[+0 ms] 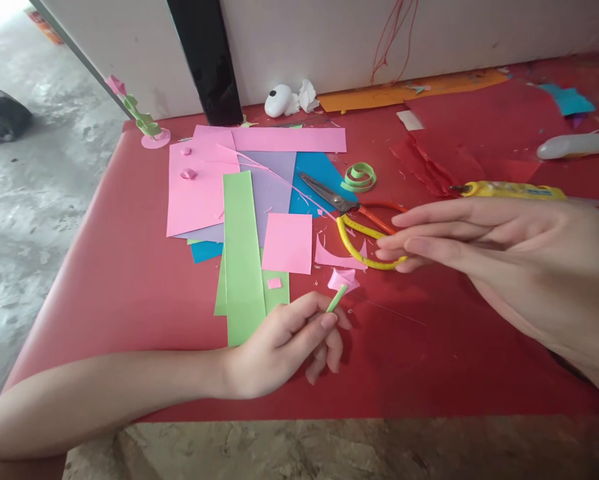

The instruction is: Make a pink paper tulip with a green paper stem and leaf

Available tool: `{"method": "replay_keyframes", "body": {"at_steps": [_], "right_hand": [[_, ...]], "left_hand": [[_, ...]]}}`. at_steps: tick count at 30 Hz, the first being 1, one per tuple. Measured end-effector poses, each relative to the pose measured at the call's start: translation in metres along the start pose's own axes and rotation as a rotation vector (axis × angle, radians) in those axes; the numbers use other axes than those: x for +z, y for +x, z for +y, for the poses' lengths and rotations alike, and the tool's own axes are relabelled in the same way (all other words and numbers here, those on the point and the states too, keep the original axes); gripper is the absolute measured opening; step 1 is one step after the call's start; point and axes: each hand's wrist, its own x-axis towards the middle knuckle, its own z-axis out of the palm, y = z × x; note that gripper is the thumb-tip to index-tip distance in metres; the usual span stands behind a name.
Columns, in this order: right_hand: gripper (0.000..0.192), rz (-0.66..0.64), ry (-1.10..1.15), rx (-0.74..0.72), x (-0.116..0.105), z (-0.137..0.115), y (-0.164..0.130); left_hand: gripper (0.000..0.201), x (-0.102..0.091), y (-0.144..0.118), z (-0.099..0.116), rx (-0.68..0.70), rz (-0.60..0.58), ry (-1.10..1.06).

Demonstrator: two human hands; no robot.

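My left hand point(284, 343), low in the middle of the frame, is closed in a light pinch: thumb and forefinger grip the thin green paper stem point(336, 301) of a small pink paper flower point(344, 279), whose cone-shaped head points up and to the right, clear of the red table point(129, 267). My right hand point(504, 253) comes in from the right edge, fingers stretched out flat and together, holding nothing; its fingertips lie over the yellow loop handle of the scissors point(352, 220), and I cannot tell whether they touch it.

As I judge it, the flower is the delicate part. I would keep the pinch low on the stem, with just enough pressure to steady it, so that the rolled head is not crushed, and bring the right fingertips in slowly from the side.

Just beyond the flower lie pink offcuts point(336, 257) and a pink paper square point(287, 243). Left of those, a long green paper strip point(240, 253) lies across overlapping pink, lilac and blue sheets point(269, 187). A coiled green paper strip point(360, 177) sits beside the scissor blades. The open blades point to the upper left, close to my working space, so they are what I would watch. A yellow tube-shaped tool point(509, 191) rests above my right hand, with crumpled red paper point(459, 147) beyond it. At upper left, a finished paper flower on a stand point(144, 123) sits at the table corner.
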Motion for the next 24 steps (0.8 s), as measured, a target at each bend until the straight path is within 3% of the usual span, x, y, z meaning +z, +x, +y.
{"method": "replay_keyframes", "body": {"at_steps": [9, 24], "right_hand": [[0.02, -0.074, 0.02, -0.026, -0.0028, 0.0064, 0.0054], [0.026, -0.054, 0.089, -0.015, -0.0031, 0.0062, 0.0039]], "left_hand": [[0.035, 0.0, -0.0002, -0.0008, 0.002, -0.001, 0.012], [0.036, -0.0015, -0.0014, -0.0008, -0.005, -0.008, 0.006]]}}
